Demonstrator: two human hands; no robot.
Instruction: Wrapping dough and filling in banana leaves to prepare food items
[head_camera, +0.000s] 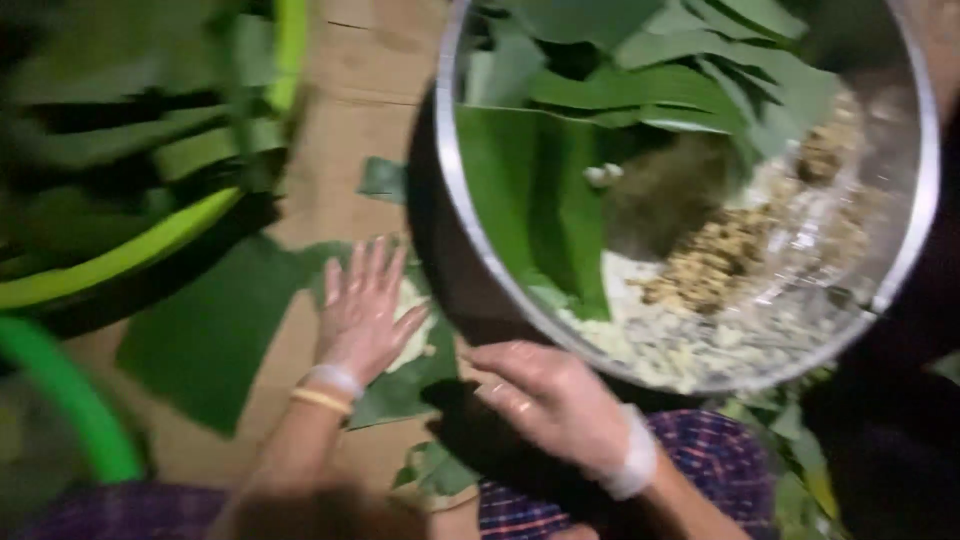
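Observation:
My left hand (362, 310) lies flat, fingers spread, pressing a pale lump of filling (413, 322) onto a green leaf (240, 330) spread on the floor. My right hand (555, 400) rests palm down next to the rim of a big metal bowl (920, 210), fingers loosely curled and holding nothing that I can see. The bowl holds folded green leaves (540, 190) and a crumbly white and brown mixture (720, 290). Both wrists carry bands. The picture is blurred.
A green-rimmed basket (150, 245) full of leaves stands at the left. A green hoop (70, 400) curves at the lower left. Brown board floor (350, 110) shows between basket and bowl. More leaves (800, 480) lie at the lower right, by my chequered cloth (720, 450).

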